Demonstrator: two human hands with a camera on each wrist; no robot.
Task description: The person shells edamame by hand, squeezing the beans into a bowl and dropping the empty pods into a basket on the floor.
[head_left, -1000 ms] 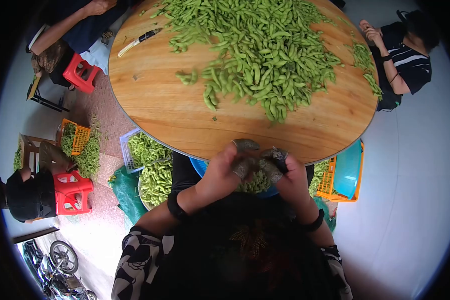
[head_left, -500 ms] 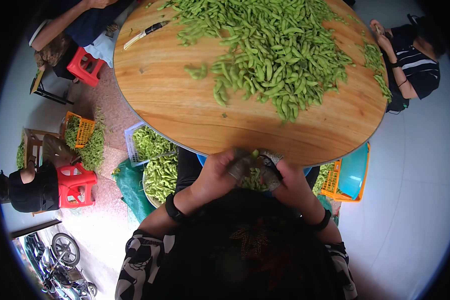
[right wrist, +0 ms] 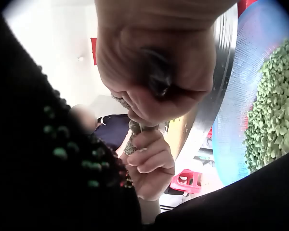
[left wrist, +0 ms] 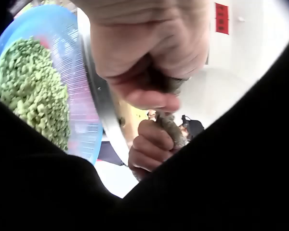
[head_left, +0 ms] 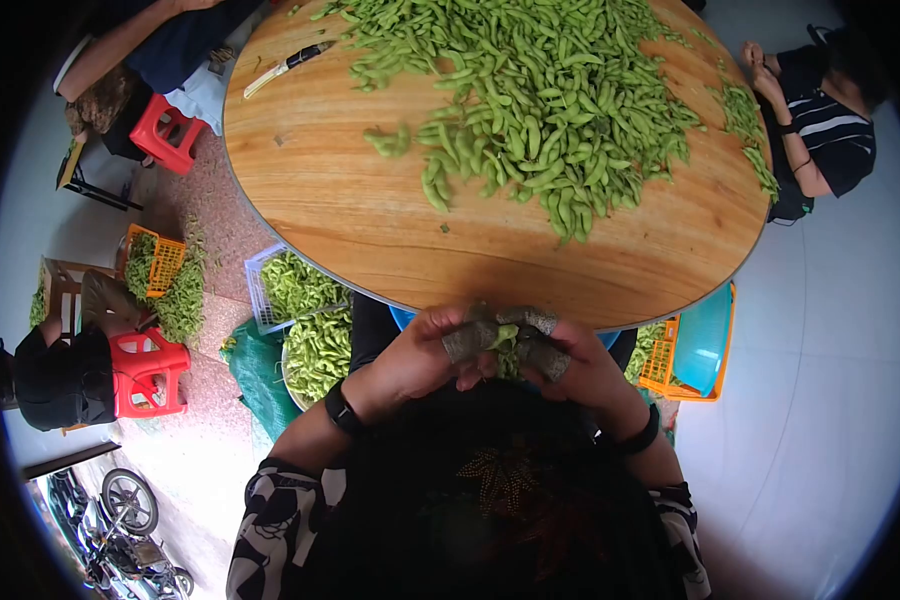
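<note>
In the head view, a green pod (head_left: 507, 332) shows between the wrapped fingers of both hands, just off the near table edge. The left hand (head_left: 422, 352) pinches it, with fingers curled in the left wrist view. The right hand (head_left: 588, 368) meets it from the other side; in the right wrist view its fingers curl round a small dark object (right wrist: 159, 77), whose shape is partly hidden. Grey wraps cover some fingers and thumbs. Loose green pods (head_left: 550, 110) are heaped on the round wooden table (head_left: 340, 210).
A knife (head_left: 285, 70) lies at the table's left. Below the hands is a blue basket (left wrist: 79, 91) of shelled green beans. Crates and a basin of pods (head_left: 318, 360) stand left, an orange crate (head_left: 657, 368) right. Other people sit around on both sides.
Compared with a second ago, a green pod has come into sight between the fingertips. Both hands have shifted slightly, and the head view has moved a little over the table.
</note>
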